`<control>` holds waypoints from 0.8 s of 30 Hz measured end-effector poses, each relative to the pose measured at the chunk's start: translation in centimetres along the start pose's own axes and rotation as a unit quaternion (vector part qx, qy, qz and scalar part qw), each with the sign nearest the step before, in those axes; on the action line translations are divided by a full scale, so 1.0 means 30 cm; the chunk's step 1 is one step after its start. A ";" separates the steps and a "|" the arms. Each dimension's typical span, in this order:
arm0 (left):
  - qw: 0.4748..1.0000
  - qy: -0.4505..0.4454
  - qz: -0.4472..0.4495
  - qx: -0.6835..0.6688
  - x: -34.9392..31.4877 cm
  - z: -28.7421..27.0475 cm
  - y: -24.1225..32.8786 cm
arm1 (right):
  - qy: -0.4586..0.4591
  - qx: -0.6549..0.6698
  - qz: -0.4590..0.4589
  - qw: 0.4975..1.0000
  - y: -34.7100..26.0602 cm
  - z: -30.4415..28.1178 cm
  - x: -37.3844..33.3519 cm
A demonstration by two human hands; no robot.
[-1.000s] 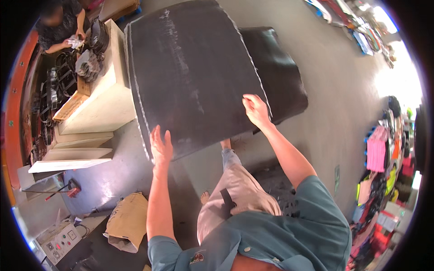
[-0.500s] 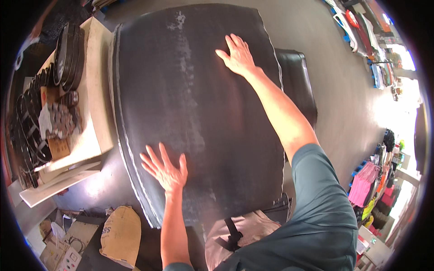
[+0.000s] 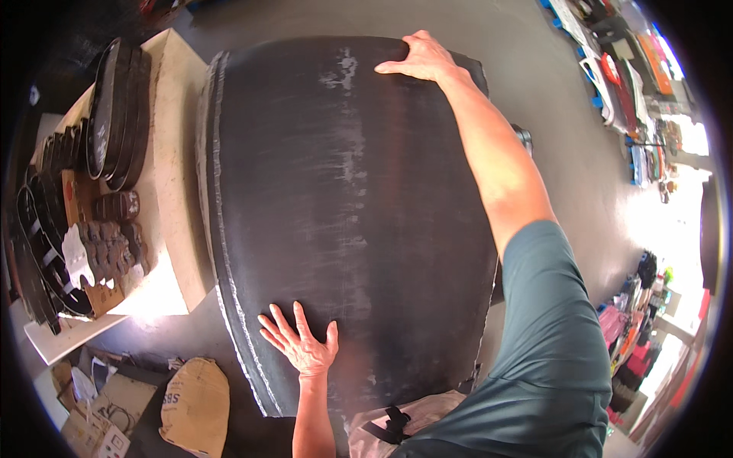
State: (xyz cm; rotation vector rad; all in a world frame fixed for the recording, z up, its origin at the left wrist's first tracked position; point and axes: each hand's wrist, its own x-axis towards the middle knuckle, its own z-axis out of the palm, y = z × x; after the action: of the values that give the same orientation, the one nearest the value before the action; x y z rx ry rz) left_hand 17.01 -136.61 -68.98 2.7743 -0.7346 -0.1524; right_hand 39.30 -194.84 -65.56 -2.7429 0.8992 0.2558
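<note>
A large black rubber sheet (image 3: 298,191) spreads in front of me, with pale scuff marks down its middle and whitish rough edges along the left. My left hand (image 3: 305,353) lies flat on its near left part, fingers spread and thumb apart. At the far edge, toward the right, my right hand (image 3: 427,59) has its fingers bent over the rim, while the thumb rests across the top surface. The fingertips are partly hidden beyond that edge.
Left of the sheet stands a pale table (image 3: 174,153) bearing black oval rings (image 3: 114,114) and a stack of brown shaped pieces (image 3: 114,248). A tan sack (image 3: 196,408) is at the lower left. Coloured goods (image 3: 637,328) line the right side, across a grey floor (image 3: 565,114).
My right hand has gone from lying flat on the sheet to its far edge, fingers now bent over it. The sheet appears lower in view. My left hand stays flat on it.
</note>
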 end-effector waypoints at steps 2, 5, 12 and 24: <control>1.000 0.002 -0.005 -0.006 -0.006 0.000 0.000 | 0.039 -0.039 -0.012 0.998 -0.005 -0.002 -0.008; 1.000 -0.012 -0.018 -0.012 -0.004 -0.007 0.009 | 0.090 -0.112 -0.037 0.989 -0.008 -0.010 -0.017; 0.999 0.014 -0.018 -0.034 0.005 -0.010 0.006 | 0.070 -0.148 -0.142 0.976 -0.067 -0.034 -0.153; 0.976 0.122 0.083 -0.157 -0.101 -0.001 -0.099 | -0.264 0.064 -0.374 0.887 -0.155 0.247 -1.672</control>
State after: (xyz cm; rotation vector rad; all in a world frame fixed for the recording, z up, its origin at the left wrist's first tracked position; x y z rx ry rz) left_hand 15.79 -132.61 -69.68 2.3665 -0.7956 0.0967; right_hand 1.57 -161.15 -59.82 -2.4566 -0.2812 0.6981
